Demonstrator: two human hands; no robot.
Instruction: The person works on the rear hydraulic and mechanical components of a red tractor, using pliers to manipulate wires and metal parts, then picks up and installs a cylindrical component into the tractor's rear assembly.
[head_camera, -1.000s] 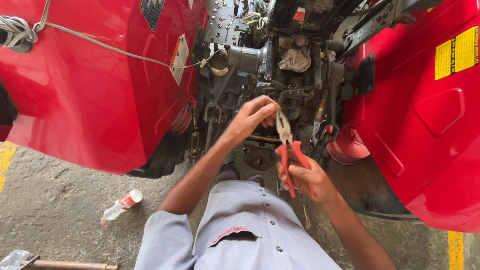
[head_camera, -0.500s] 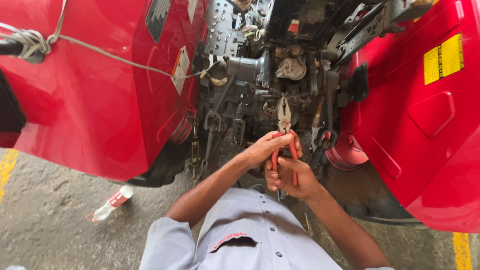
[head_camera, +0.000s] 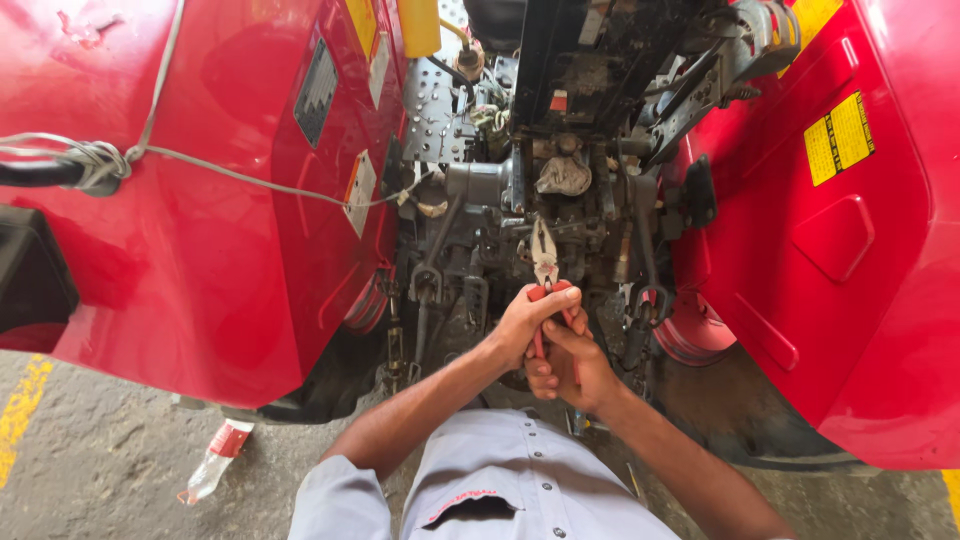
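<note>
Red-handled pliers (head_camera: 546, 272) are gripped by both hands together – left hand (head_camera: 528, 322), right hand (head_camera: 565, 365) – their tips set on the tractor's greasy rear parts (head_camera: 560, 180), nothing pulled free yet.

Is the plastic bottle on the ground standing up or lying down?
Lying down. The plastic bottle rests on its side on the concrete floor, below the red fender.

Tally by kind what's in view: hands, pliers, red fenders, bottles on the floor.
Bare hands on the pliers: 2, left hand, right hand
Red-handled steel pliers: 1
Glossy red metal fenders: 2, and
Clear plastic bottle on the concrete floor: 1
Total: 6
</note>
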